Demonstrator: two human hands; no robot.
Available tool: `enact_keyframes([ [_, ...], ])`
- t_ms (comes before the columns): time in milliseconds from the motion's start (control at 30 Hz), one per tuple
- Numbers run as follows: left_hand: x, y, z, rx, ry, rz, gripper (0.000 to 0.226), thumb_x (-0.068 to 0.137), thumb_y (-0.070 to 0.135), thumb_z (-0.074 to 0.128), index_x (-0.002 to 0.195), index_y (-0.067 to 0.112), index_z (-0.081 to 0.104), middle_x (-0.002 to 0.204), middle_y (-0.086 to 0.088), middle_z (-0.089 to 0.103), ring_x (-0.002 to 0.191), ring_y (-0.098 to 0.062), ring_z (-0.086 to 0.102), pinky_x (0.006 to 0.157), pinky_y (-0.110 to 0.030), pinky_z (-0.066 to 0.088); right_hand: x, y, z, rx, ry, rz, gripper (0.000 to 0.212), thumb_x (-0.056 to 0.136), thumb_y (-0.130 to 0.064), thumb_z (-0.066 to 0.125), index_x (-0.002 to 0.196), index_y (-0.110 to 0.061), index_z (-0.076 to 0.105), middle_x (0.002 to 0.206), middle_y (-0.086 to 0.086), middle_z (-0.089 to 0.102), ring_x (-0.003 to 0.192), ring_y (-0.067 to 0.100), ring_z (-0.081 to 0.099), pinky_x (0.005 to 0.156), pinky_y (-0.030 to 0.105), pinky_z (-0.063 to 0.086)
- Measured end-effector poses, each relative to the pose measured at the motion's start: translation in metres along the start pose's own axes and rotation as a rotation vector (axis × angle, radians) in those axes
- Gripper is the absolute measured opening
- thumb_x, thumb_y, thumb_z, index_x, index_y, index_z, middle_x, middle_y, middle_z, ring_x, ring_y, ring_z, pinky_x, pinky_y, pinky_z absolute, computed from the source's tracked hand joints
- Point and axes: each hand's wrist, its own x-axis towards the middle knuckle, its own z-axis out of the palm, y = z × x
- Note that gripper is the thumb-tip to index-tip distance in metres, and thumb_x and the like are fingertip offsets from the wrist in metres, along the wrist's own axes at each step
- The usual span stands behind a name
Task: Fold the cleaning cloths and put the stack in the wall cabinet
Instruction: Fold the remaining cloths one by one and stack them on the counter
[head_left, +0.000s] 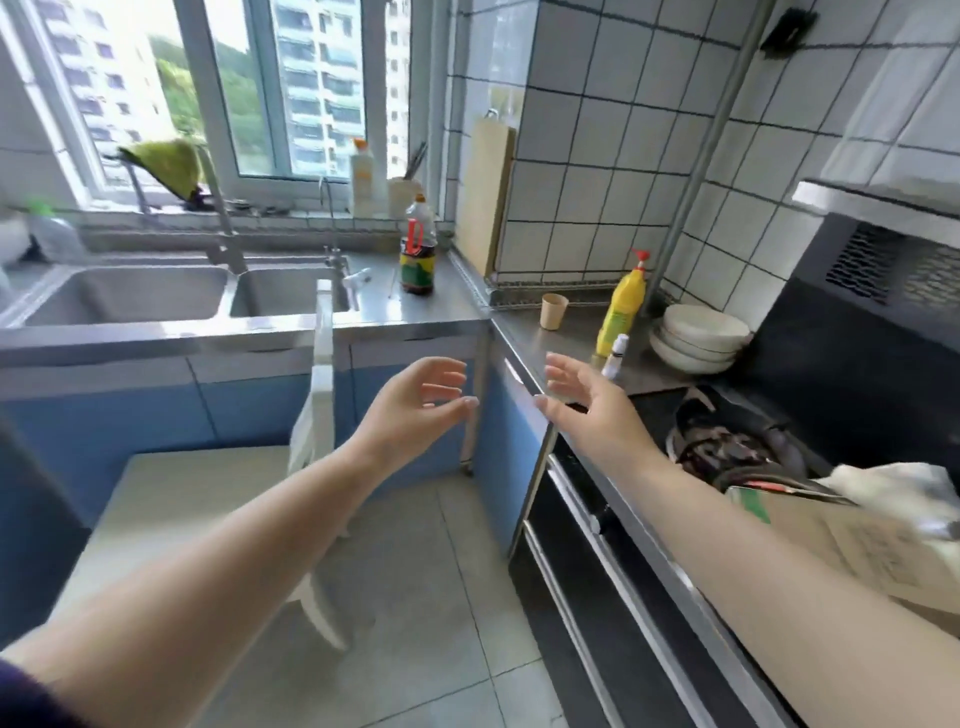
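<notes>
1. The steel sink (124, 296) and countertop (441, 306) are showing a brushed metal sheen in front of me.
2. The wall tiles (597, 171) are shining glossy white.
3. The cutting board (485, 197) is looking like pale matt wood.
4. The yellow bottle (621, 306) is gleaming as smooth plastic.
5. The stacked bowls (698, 338) are looking like glazed ceramic.
6. The cardboard box (852, 545) beside my right arm is looking matt, papery.

Left hand (415, 410) and right hand (587, 410) reach forward, palms facing, fingers (447, 374) spread, empty.
</notes>
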Motion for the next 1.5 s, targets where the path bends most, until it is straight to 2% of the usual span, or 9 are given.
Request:
enact_keyframes([
  [167, -0.043, -0.031, -0.081, 0.052, 0.103, -0.079, 0.036, 0.081, 0.025, 0.070, 0.115, 0.022, 0.058, 0.106, 0.009, 0.064, 0.096, -0.002, 0.063, 0.084, -0.019, 0.052, 0.006, -0.020, 0.084, 0.015, -0.202, -0.053, 0.052, 0.086, -0.026, 0.066, 0.134, -0.026, 0.046, 0.129, -0.009, 0.055, 0.119, 0.005, 0.052, 0.104, 0.029, 0.042],
  [300, -0.090, -0.061, -0.167, 0.120, 0.233, -0.154, 0.038, 0.082, 0.025, 0.069, 0.117, 0.020, 0.056, 0.104, 0.013, 0.061, 0.094, 0.000, 0.060, 0.074, -0.005, 0.049, 0.014, -0.066, 0.179, 0.039, -0.390, -0.146, 0.051, 0.086, -0.025, 0.066, 0.134, -0.023, 0.048, 0.131, -0.007, 0.056, 0.118, 0.007, 0.053, 0.100, 0.024, 0.042],
  [433, -0.140, -0.092, -0.258, 0.159, 0.351, -0.220, 0.040, 0.082, 0.026, 0.069, 0.120, 0.020, 0.056, 0.113, 0.007, 0.062, 0.100, -0.004, 0.061, 0.087, -0.017, 0.049, 0.013, -0.120, 0.283, 0.063, -0.538, -0.212, 0.054, 0.087, -0.024, 0.065, 0.137, -0.021, 0.045, 0.135, -0.004, 0.052, 0.120, 0.010, 0.051, 0.100, 0.025, 0.041],
  [567, -0.188, -0.121, -0.344, 0.137, 0.501, -0.302, 0.034, 0.080, 0.023, 0.071, 0.111, 0.025, 0.058, 0.107, 0.007, 0.065, 0.099, -0.008, 0.064, 0.090, -0.027, 0.052, 0.005, -0.169, 0.382, 0.074, -0.634, -0.282, 0.054, 0.086, -0.025, 0.066, 0.136, -0.023, 0.045, 0.135, -0.004, 0.052, 0.119, 0.009, 0.051, 0.101, 0.026, 0.041],
  [700, -0.226, -0.139, -0.409, 0.137, 0.611, -0.356, 0.033, 0.080, 0.015, 0.071, 0.111, 0.018, 0.059, 0.106, 0.000, 0.064, 0.092, -0.007, 0.063, 0.081, -0.013, 0.050, -0.004, -0.207, 0.461, 0.132, -0.716, -0.293, 0.052, 0.085, -0.021, 0.067, 0.133, -0.020, 0.048, 0.132, -0.003, 0.055, 0.119, 0.011, 0.053, 0.102, 0.028, 0.042],
  [900, -0.265, -0.165, -0.483, 0.129, 0.745, -0.402, 0.028, 0.080, 0.019, 0.072, 0.100, 0.032, 0.057, 0.102, 0.007, 0.065, 0.094, -0.002, 0.063, 0.086, -0.021, 0.048, -0.008, -0.247, 0.550, 0.115, -0.811, -0.334, 0.046, 0.085, -0.020, 0.067, 0.128, -0.021, 0.052, 0.120, -0.010, 0.059, 0.110, 0.005, 0.056, 0.100, 0.024, 0.043],
  [1100, -0.268, -0.197, -0.536, 0.097, 0.865, -0.435, 0.030, 0.080, 0.016, 0.072, 0.105, 0.023, 0.058, 0.103, 0.002, 0.065, 0.099, -0.011, 0.062, 0.095, -0.027, 0.048, 0.016, -0.273, 0.623, 0.118, -0.892, -0.365, 0.046, 0.085, -0.018, 0.067, 0.128, -0.021, 0.052, 0.117, -0.011, 0.058, 0.109, 0.005, 0.055, 0.098, 0.023, 0.043],
  [1200, -0.251, -0.215, -0.567, 0.111, 0.906, -0.447, 0.031, 0.080, 0.016, 0.072, 0.108, 0.020, 0.058, 0.106, 0.000, 0.065, 0.096, -0.009, 0.062, 0.092, -0.022, 0.049, 0.043, -0.280, 0.663, 0.116, -0.940, -0.377, 0.049, 0.085, -0.017, 0.068, 0.130, -0.019, 0.050, 0.120, -0.007, 0.059, 0.109, 0.007, 0.056, 0.093, 0.018, 0.045],
  [1500, -0.168, -0.283, -0.670, 0.059, 1.003, -0.474, 0.028, 0.080, 0.009, 0.070, 0.098, 0.025, 0.057, 0.097, 0.007, 0.063, 0.078, 0.009, 0.062, 0.089, -0.022, 0.049, 0.157, -0.307, 0.769, 0.097, -1.013, -0.379, 0.052, 0.084, -0.022, 0.070, 0.132, -0.019, 0.049, 0.124, -0.004, 0.060, 0.112, 0.009, 0.057, 0.102, 0.028, 0.042],
])
